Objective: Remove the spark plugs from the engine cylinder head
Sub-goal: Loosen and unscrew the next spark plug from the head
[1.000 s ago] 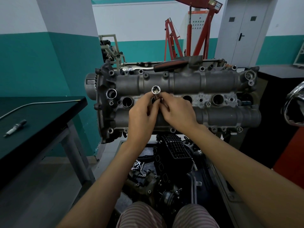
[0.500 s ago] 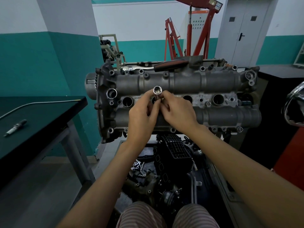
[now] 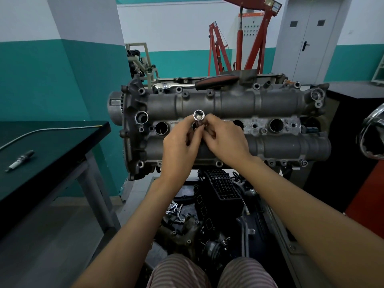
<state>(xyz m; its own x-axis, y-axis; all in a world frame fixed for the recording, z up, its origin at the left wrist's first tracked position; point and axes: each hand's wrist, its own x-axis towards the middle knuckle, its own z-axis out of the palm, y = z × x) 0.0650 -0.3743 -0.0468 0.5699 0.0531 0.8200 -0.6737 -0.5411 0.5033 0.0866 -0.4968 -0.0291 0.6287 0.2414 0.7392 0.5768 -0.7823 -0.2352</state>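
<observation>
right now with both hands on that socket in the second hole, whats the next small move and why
Probably keep twisting the socket by hand, then lift it straight up. Both the left hand and right hand pinch it, the ratchet lies unused on the engine, and one spark plug already lies on the table.

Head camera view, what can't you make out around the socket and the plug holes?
- Second plug hole: hidden behind the hands, left and right.
- Socket: lower shaft covered by fingers; any plug inside unseen.
- Open holes: too dark inside.
- Spark plug on the table: markings too small.
</observation>
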